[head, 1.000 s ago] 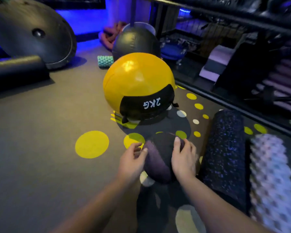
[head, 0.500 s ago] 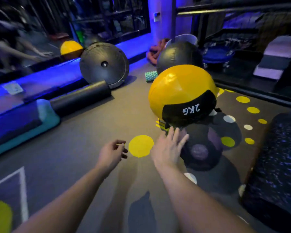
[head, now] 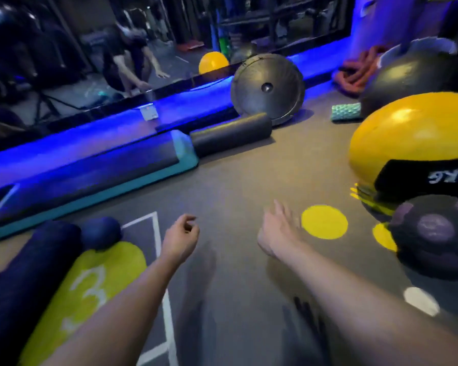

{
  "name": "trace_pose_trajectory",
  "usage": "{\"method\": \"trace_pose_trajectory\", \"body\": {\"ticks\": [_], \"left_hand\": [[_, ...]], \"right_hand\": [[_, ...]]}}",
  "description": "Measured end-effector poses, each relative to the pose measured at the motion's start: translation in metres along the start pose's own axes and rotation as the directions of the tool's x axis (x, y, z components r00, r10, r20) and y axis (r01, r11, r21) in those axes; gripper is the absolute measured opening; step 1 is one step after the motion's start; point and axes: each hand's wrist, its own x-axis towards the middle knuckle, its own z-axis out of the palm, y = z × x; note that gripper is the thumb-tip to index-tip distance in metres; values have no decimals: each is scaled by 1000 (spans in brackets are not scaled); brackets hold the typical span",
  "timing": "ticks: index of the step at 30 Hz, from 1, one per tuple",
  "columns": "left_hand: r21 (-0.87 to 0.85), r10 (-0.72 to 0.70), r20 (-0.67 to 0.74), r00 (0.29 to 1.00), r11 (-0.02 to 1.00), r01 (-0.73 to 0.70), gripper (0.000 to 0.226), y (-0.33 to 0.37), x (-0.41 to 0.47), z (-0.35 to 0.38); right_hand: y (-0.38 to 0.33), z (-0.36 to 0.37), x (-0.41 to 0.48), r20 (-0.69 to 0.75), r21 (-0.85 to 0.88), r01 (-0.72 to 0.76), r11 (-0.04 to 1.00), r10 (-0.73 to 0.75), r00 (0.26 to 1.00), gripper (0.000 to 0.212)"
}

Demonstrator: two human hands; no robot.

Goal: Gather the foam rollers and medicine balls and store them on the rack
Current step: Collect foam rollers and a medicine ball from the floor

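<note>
Both my hands hover over the grey floor and hold nothing. My left hand (head: 181, 237) has loosely curled fingers. My right hand (head: 276, 228) is relaxed, fingers spread. A small dark purple medicine ball (head: 434, 235) lies on the floor to the right of my right hand, apart from it. Behind that sits a big yellow 2 kg medicine ball (head: 413, 136), and further back a large black ball (head: 410, 75). A black foam roller (head: 230, 133) lies near the mirror wall. At the lower left lie a dark roller (head: 24, 270) and a small dark blue ball (head: 101, 232).
A teal aerobic step (head: 95, 178) runs along the blue-lit mirror base. A black round disc (head: 267, 87) leans on the wall. A small teal ridged roller (head: 345, 111) and coiled red rope (head: 354, 72) lie at the back. Yellow floor markings (head: 324, 221) dot the mat.
Both hands let go of the small dark ball, which now lies on the floor at the right. The view swung left, bringing the step, the dark roller and the blue ball into sight.
</note>
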Motion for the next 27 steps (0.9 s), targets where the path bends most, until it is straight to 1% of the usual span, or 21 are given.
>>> {"method": "trace_pose_trajectory", "body": {"ticks": [2,4,6,8,9,10,12,14,15,16,17,19,20,21,22,23,24,25,26,27], "left_hand": [[14,-68,-73,995,997,69,32,-53,0,-17],[42,-122,-166,978,991,131,31,-101,0,-28],[134,-132,-225,965,977,165,29,-135,3,-37],[250,-37,-220,975,964,94,32,-154,22,-56],[280,-12,-252,968,956,85,33,-162,36,-68],[298,-15,-312,950,948,113,34,-170,53,-82],[314,-73,-413,908,924,218,35,-192,86,-106],[317,-139,-448,883,899,302,43,-218,114,-124],[301,-173,-453,874,893,333,50,-228,127,-134],[274,-217,-445,869,890,363,62,-239,141,-145],[271,-254,-404,879,884,380,76,-247,157,-155],[368,-311,-236,921,848,381,101,-262,180,-166],[404,-338,-156,928,836,372,107,-270,187,-167],[398,-372,-102,923,835,381,111,-278,190,-166],[361,-404,-82,911,840,406,112,-285,191,-161],[337,-414,-97,905,842,421,110,-289,189,-157],[356,-394,-145,907,835,420,103,-289,183,-152],[410,-339,-219,915,819,401,93,-287,176,-146],[457,-250,-296,922,810,367,83,-284,166,-140],[470,-146,-357,923,826,312,73,-280,153,-134]], "right_hand": [[-31,23,-1,36,14,107,994,-108,994,59],[-55,40,1,53,20,187,982,-188,981,59],[-76,52,4,95,-16,259,966,-256,962,59],[-97,64,13,114,10,278,960,-278,954,60],[-109,71,18,124,26,276,961,-277,953,60],[-122,79,25,133,37,267,963,-270,954,61],[-147,99,39,165,51,256,965,-261,951,61],[-170,120,48,204,59,292,955,-298,933,61],[-182,130,52,222,63,312,948,-318,922,61],[-194,139,55,239,73,319,945,-328,914,60],[-204,146,58,250,86,313,946,-325,912,60],[-217,157,59,266,106,304,947,-322,909,58],[-221,161,59,277,110,306,946,-325,904,58],[-223,165,59,289,106,307,946,-325,900,58],[-221,169,61,297,97,306,947,-321,899,58],[-219,171,64,301,91,294,951,-308,903,58],[-216,173,67,303,94,273,957,-289,908,57],[-213,176,70,300,100,244,965,-263,917,57],[-209,178,72,292,104,211,972,-233,928,55],[-205,179,73,281,107,183,977,-206,937,54]]}}
